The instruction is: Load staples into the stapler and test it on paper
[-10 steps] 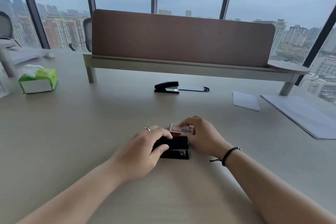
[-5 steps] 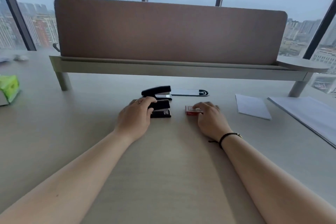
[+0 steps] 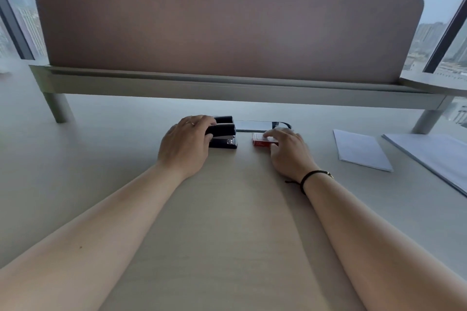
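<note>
A black stapler (image 3: 223, 135) stands on the pale desk (image 3: 227, 222), and my left hand (image 3: 185, 145) wraps around its rear half. Right of it lies a small red staple box (image 3: 260, 141); my right hand (image 3: 288, 150) rests on it, fingertips on its top. Just behind them a second black stapler (image 3: 255, 125) lies opened out flat, its silver arm pointing right. A small sheet of white paper (image 3: 360, 149) lies to the right of my right hand.
A brown divider panel (image 3: 222, 25) on a low raised shelf (image 3: 227, 88) with legs crosses the desk right behind the staplers. A larger stack of white paper (image 3: 434, 156) lies at the far right edge. Windows stand beyond.
Both hands slid the stapler and the staple box away from me, up to the opened stapler near the shelf, and the two items moved apart. My view came closer to the divider.
</note>
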Demonstrator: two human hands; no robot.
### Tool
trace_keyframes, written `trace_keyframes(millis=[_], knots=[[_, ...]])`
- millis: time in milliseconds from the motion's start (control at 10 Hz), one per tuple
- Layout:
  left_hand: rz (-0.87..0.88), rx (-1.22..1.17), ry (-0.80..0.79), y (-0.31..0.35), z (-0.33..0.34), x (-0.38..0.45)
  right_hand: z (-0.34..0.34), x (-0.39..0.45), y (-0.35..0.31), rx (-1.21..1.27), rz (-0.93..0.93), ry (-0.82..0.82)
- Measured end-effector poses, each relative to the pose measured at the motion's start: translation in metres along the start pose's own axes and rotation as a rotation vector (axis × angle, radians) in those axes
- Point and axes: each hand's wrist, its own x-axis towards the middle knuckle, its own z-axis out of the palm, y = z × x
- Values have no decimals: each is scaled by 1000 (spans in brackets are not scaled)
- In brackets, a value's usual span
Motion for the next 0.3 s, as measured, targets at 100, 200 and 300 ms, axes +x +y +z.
trace_keyframes(millis=[100, 200, 300], knots=[[-7, -5, 15, 4, -4, -5, -5, -12, -5, -32, 7, -13], [-11, 11, -17, 8, -14, -17, -12, -29, -9, -9, 29, -46], [-27, 37, -55, 14, -23, -38, -17, -54, -13, 4, 33, -76]])
